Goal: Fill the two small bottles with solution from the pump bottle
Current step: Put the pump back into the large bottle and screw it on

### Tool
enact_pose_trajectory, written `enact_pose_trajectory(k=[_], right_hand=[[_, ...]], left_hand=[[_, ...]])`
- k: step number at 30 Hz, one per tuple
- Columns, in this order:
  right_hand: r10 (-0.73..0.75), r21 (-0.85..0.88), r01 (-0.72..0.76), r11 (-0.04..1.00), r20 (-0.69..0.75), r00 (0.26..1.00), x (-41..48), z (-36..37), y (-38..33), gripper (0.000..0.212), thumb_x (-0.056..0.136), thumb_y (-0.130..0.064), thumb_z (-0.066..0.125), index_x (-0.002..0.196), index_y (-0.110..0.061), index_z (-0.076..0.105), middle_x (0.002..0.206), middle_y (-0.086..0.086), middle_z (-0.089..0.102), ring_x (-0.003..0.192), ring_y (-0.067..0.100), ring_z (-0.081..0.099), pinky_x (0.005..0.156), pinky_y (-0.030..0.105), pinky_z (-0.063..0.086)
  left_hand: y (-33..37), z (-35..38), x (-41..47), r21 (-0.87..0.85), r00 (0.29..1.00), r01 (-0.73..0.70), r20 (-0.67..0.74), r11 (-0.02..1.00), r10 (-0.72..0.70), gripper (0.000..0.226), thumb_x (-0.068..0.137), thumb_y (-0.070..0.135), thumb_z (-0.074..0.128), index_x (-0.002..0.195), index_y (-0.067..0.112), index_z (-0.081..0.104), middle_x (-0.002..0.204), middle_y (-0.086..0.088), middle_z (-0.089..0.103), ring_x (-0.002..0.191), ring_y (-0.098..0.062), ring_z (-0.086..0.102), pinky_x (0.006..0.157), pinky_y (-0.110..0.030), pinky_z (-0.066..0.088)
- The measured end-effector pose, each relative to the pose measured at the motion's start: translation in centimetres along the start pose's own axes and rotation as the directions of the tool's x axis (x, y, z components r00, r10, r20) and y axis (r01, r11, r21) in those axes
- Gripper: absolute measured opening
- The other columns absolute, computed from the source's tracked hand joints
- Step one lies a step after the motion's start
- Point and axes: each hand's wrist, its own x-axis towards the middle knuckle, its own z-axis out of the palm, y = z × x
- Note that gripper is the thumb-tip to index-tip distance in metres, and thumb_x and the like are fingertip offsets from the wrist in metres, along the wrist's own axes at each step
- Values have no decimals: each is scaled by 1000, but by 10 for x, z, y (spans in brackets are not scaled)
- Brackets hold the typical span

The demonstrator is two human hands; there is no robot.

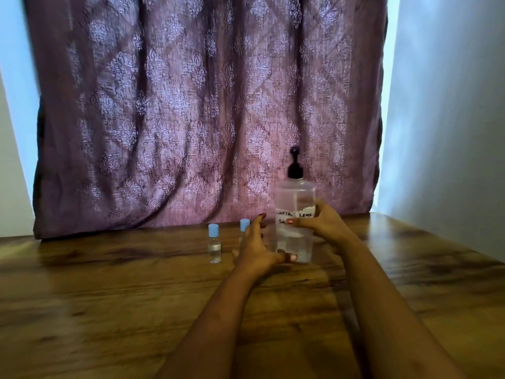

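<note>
A tall clear pump bottle (295,198) with a black pump head and a handwritten label stands on the wooden table, partly filled with clear liquid. My right hand (323,222) wraps around its right side at label height. My left hand (255,248) rests against its lower left side, thumb at the base. Two small clear bottles with light blue caps stand to the left: one (214,243) stands apart in full view, the other (244,225) is mostly hidden behind my left hand. Both are capped.
The wooden table (109,296) stretches wide toward me. A patterned purple curtain (191,105) hangs right behind the bottles at the table's far edge. A pale wall (451,119) closes the right side.
</note>
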Motion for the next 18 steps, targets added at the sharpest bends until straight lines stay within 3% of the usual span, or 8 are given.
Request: enact_pose_trajectory(k=[2, 5, 9, 14, 18], right_hand=[[-14, 13, 17, 1000, -213, 977, 4, -4, 6, 73, 57, -19, 86, 120, -15, 51, 112, 9, 65, 98, 26, 65, 84, 44, 55], [-43, -73, 17, 997, -381, 924, 6, -7, 13, 74, 60, -18, 86, 123, -16, 47, 115, 8, 59, 97, 21, 59, 83, 37, 52], [-85, -110, 43, 993, -412, 907, 6, -11, 20, 77, 64, -15, 83, 125, -11, 37, 120, 14, 56, 98, 23, 57, 78, 32, 48], [-63, -181, -6, 983, -372, 926, 10, -8, 24, 74, 69, -22, 81, 126, -15, 35, 122, 14, 57, 103, 28, 57, 76, 33, 47], [-56, -139, 4, 990, -375, 925, 10, -8, 25, 64, 71, -19, 78, 123, -12, 40, 119, 16, 59, 106, 31, 58, 87, 42, 50]], left_hand=[[-2, -2, 2, 39, 999, -2, -53, 999, 4, 104, 55, 26, 90, 140, 42, 30, 141, 4, 41, 129, -27, 43, 104, -60, 41], [-8, -4, 6, 126, 994, -7, -106, 992, 20, 88, 65, 23, 85, 137, 37, 36, 135, 5, 43, 127, -27, 46, 102, -56, 43], [-14, -3, 10, 181, 988, 7, -150, 984, 21, 65, 73, 19, 80, 126, 33, 46, 131, 3, 47, 122, -26, 48, 99, -54, 46], [-18, -3, 12, 226, 986, 6, -162, 974, 32, 55, 78, 17, 75, 124, 34, 48, 133, 2, 46, 122, -27, 48, 100, -53, 46], [-17, -3, 11, 307, 983, -8, -172, 952, 63, 49, 82, 19, 72, 125, 30, 50, 134, 1, 47, 122, -26, 49, 103, -52, 43]])
